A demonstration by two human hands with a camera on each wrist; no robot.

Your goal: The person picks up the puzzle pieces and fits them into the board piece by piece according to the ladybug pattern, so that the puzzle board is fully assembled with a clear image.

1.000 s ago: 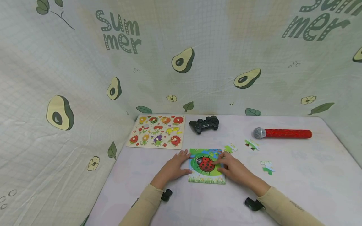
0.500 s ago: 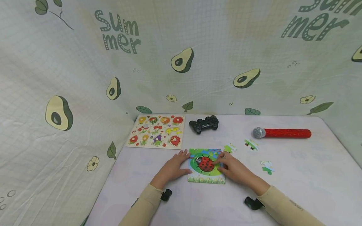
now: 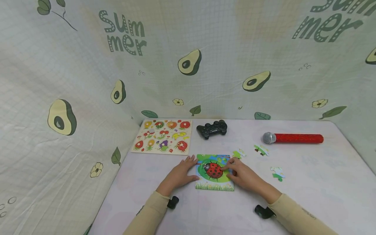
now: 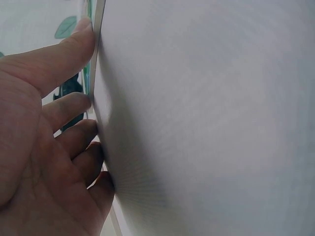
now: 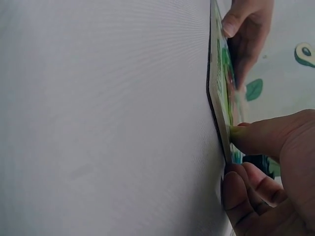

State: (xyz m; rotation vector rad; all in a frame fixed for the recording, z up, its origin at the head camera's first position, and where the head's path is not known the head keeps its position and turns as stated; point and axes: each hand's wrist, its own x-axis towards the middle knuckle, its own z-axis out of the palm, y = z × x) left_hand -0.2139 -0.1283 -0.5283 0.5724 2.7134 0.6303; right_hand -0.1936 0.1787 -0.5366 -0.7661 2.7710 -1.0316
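Observation:
The ladybug jigsaw puzzle (image 3: 212, 187) lies flat on the table, a thin board with a red spotted ladybug on green. At its left edge my left hand (image 3: 182, 173) rests with fingers spread and fairly straight, thumb and fingertips touching the board's side. Over the right part of the picture, my right hand (image 3: 242, 174) has thumb and index finger on a yellow-green puzzle piece (image 5: 238, 129). That piece is mostly covered by the fingers. In the right wrist view its other fingers (image 5: 236, 191) curl at the board's edge.
Loose puzzle pieces lie to the right: one (image 3: 238, 154) by the puzzle's upper corner, another (image 3: 261, 150) farther out, and a third (image 3: 277, 174). Behind are a fruit board (image 3: 161, 137), a black game controller (image 3: 212, 129) and a red microphone (image 3: 293, 138).

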